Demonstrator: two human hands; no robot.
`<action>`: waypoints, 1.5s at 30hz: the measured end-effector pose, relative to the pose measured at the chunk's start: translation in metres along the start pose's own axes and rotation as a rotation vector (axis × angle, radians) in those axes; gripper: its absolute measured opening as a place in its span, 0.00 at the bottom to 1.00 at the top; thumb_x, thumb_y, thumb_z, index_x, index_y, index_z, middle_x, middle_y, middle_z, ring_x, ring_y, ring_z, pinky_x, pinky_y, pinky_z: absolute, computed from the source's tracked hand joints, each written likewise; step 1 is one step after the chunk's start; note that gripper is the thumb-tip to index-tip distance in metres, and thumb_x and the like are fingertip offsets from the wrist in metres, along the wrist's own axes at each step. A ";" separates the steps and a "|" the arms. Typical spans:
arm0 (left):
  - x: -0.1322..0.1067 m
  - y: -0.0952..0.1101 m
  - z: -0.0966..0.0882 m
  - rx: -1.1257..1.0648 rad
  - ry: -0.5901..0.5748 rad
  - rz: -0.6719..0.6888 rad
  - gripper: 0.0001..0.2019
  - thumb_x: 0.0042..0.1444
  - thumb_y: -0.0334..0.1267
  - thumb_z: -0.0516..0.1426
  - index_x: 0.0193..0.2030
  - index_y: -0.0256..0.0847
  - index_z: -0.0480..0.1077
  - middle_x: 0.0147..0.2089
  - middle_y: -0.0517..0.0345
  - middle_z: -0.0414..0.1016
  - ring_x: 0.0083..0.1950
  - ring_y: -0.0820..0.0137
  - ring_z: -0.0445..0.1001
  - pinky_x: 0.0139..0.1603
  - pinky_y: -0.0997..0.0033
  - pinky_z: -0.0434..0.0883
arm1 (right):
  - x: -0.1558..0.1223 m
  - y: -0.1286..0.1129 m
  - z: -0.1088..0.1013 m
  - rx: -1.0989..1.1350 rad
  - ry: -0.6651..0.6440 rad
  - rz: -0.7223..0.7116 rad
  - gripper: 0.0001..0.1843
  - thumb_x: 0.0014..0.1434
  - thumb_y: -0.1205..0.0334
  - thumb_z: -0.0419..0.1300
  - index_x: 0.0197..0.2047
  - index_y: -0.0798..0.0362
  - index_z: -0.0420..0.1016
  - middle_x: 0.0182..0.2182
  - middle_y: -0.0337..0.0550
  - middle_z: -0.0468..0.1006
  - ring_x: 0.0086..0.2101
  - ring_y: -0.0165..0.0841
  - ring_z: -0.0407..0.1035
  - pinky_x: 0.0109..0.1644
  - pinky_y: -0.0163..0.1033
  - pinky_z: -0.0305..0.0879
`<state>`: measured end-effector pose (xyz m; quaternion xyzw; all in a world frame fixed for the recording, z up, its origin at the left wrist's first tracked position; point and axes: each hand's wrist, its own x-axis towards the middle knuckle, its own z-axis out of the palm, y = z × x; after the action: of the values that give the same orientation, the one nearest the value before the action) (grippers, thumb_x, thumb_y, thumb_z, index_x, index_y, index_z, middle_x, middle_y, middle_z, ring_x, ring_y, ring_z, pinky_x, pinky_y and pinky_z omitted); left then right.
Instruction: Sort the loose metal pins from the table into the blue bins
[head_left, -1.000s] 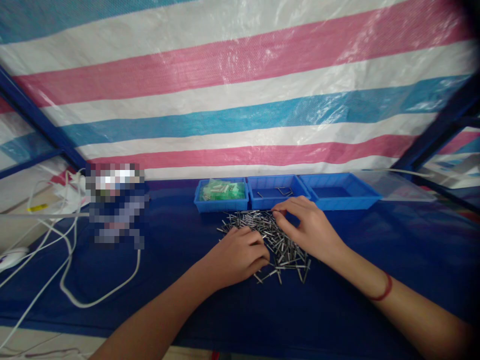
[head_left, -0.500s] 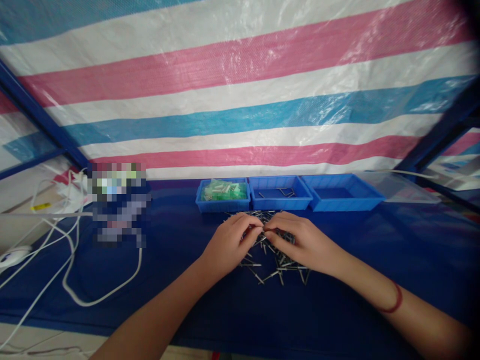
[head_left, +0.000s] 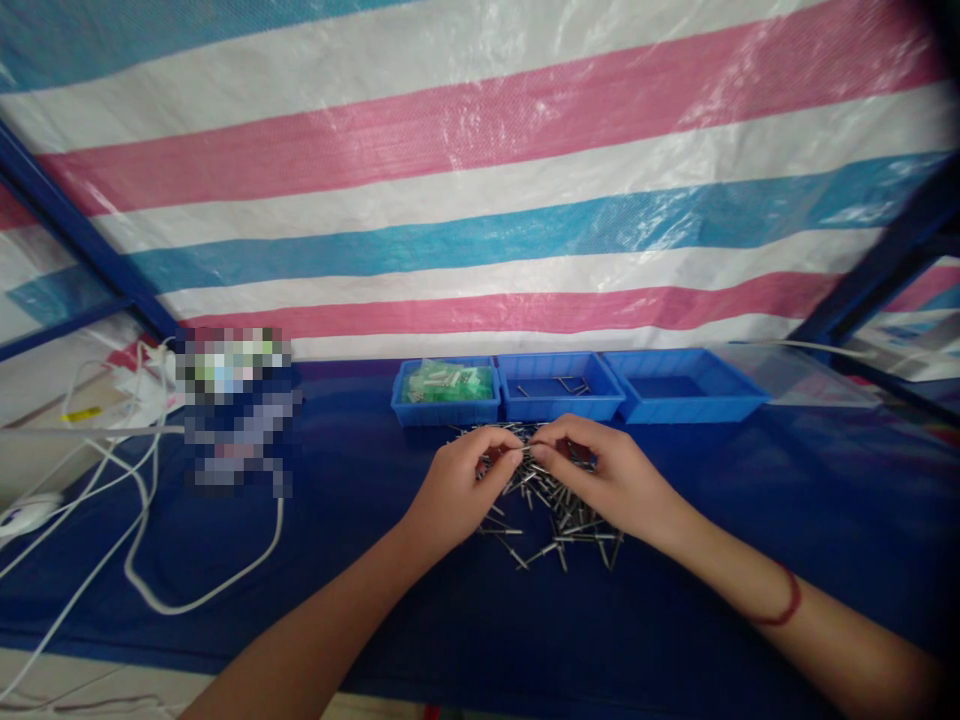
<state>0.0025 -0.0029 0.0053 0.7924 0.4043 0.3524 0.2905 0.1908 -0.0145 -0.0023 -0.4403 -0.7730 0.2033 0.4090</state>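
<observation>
A loose pile of pop rivets (head_left: 570,515) lies on the blue table in front of me, thin metal pins with thicker bodies. Over the pile, my left hand (head_left: 461,485) and my right hand (head_left: 619,480) meet fingertip to fingertip. Both pinch one small pop rivet (head_left: 527,447), held by its two ends with thumb and forefinger. Fingers hide most of it. Behind the hands, the middle blue bin (head_left: 562,407) has several rivets on its floor. The left blue bin (head_left: 446,411) contains green-tinted plastic packets (head_left: 448,380).
Another blue bin (head_left: 694,408) stands at the right of the row, beside a clear plastic sheet (head_left: 802,378). White cables (head_left: 142,540) run across the table's left side, near a blurred-out patch. A striped tarp (head_left: 480,220) hangs behind.
Both hands stay over the pile. My right hand's fingers have shifted slightly upward and opened a small gap from the left fingertips, so the rivet between them now shows.
</observation>
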 end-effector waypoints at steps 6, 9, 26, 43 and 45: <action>0.000 -0.004 0.002 0.048 -0.020 -0.008 0.08 0.60 0.38 0.52 0.39 0.39 0.71 0.37 0.58 0.76 0.36 0.71 0.73 0.39 0.74 0.67 | -0.001 -0.009 -0.004 -0.064 0.002 -0.127 0.06 0.61 0.61 0.54 0.34 0.51 0.70 0.28 0.41 0.73 0.31 0.32 0.67 0.37 0.39 0.63; 0.000 -0.005 0.003 0.072 -0.034 0.011 0.09 0.62 0.37 0.51 0.41 0.40 0.71 0.40 0.57 0.76 0.40 0.69 0.73 0.42 0.72 0.67 | 0.001 -0.008 -0.006 -0.117 0.002 -0.169 0.07 0.61 0.63 0.53 0.31 0.51 0.69 0.27 0.41 0.73 0.31 0.33 0.67 0.37 0.40 0.63; 0.001 -0.013 -0.006 0.365 -0.186 0.170 0.13 0.62 0.32 0.48 0.50 0.39 0.68 0.44 0.53 0.73 0.46 0.65 0.68 0.49 0.64 0.65 | 0.020 0.050 -0.031 -0.655 0.279 -0.013 0.11 0.60 0.56 0.55 0.37 0.52 0.75 0.32 0.44 0.78 0.34 0.39 0.68 0.40 0.43 0.59; -0.001 -0.008 0.021 0.621 -0.295 0.461 0.13 0.63 0.45 0.49 0.46 0.48 0.72 0.45 0.58 0.71 0.46 0.65 0.64 0.43 0.64 0.58 | 0.011 0.026 -0.010 -0.425 0.115 -0.129 0.07 0.59 0.64 0.55 0.36 0.53 0.74 0.32 0.42 0.77 0.34 0.36 0.68 0.42 0.44 0.61; -0.001 -0.008 0.024 0.631 -0.278 0.457 0.13 0.63 0.47 0.50 0.44 0.46 0.72 0.44 0.58 0.72 0.45 0.65 0.64 0.43 0.63 0.57 | 0.010 0.026 -0.009 -0.419 0.110 -0.138 0.07 0.59 0.64 0.55 0.36 0.53 0.74 0.32 0.42 0.77 0.34 0.36 0.68 0.42 0.44 0.61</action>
<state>0.0177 -0.0035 -0.0146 0.9520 0.2631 0.1562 -0.0006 0.2089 0.0076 -0.0096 -0.4721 -0.8032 -0.0147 0.3630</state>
